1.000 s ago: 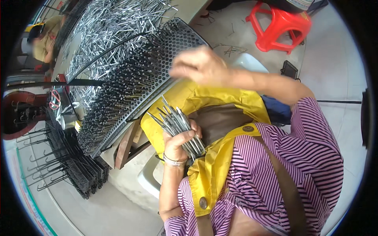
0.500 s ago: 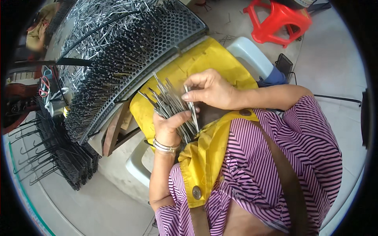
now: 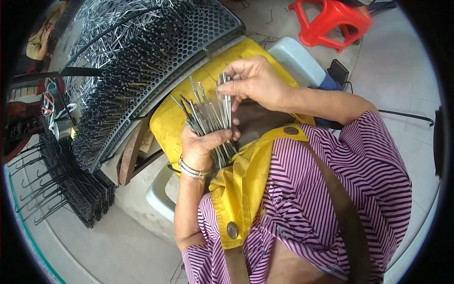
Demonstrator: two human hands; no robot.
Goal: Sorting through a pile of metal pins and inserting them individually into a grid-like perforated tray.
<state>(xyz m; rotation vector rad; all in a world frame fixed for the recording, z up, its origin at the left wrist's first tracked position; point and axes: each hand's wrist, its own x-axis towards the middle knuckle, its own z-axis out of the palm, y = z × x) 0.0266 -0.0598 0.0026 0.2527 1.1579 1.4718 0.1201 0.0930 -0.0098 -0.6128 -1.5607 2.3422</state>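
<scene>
My left hand (image 3: pixel 203 142), with a bangle at its wrist, is closed around a bundle of thin metal rods (image 3: pixel 205 116) over my yellow apron (image 3: pixel 165 118). The rods fan out at their upper ends, and some tips look darker than the rest. Just right of the bundle, my right hand (image 3: pixel 257 83) pinches a few rods (image 3: pixel 226 97) upright between thumb and fingers. Their lower ends come down close to my left thumb; whether they touch the bundle I cannot tell. Ahead on the left stands a perforated rack (image 3: pixel 208 33), its holes densely filled with dark-tipped rods (image 3: pixel 137 71).
Behind the rack lies a heap of loose silver rods (image 3: pixel 109 28). A red plastic stool (image 3: pixel 331 23) stands at the far right. Black hooked wire racks (image 3: pixel 71 180) are stacked at lower left. Scissors (image 3: pixel 48 103) hang near the left edge. A pale chair part (image 3: pixel 288 57) shows beyond the apron.
My right hand has risen slightly, lifting its pinched rods higher against the bundle. My left hand keeps its grip on the bundle.
</scene>
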